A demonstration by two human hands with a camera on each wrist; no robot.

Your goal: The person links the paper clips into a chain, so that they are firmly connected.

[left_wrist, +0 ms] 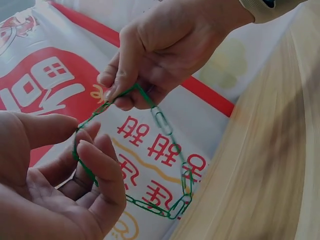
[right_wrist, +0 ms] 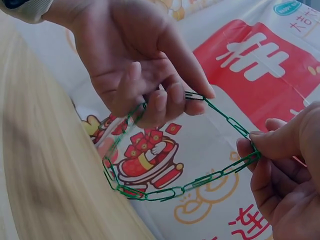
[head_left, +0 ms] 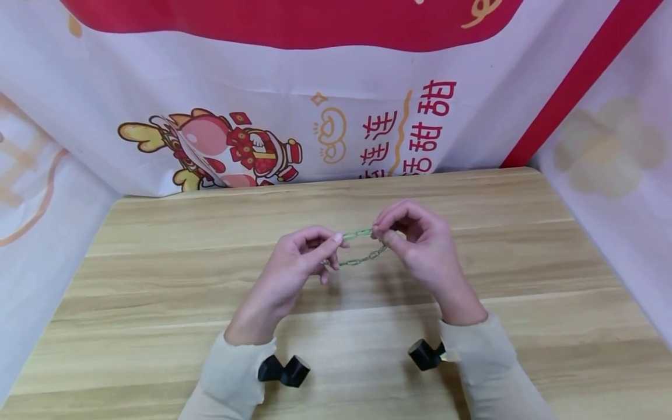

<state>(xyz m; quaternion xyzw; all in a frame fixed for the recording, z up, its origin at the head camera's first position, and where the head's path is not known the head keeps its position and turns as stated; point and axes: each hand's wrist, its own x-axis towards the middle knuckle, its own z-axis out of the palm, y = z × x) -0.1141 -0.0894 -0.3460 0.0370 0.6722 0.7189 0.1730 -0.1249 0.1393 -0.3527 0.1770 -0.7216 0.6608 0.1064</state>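
Observation:
A chain of green paper clips (head_left: 353,262) hangs in a loop between both hands, above the wooden table. My left hand (head_left: 303,255) pinches it between thumb and index finger, and the chain also passes by its other fingers. At the opposite side of the loop, my right hand (head_left: 415,233) pinches the links with thumb and fingertips. In the left wrist view the linked paper clips (left_wrist: 161,120) droop below the hands. The right wrist view shows the loop (right_wrist: 182,191) nearly whole; fingertips hide the links at the pinch points.
Under the hands lies a wood-grain table (head_left: 184,280). A white and red printed cloth (head_left: 336,76) stands behind it, with similar cloth at both sides. Black wrist-worn devices (head_left: 295,371) stick out from both beige sleeves (head_left: 233,373).

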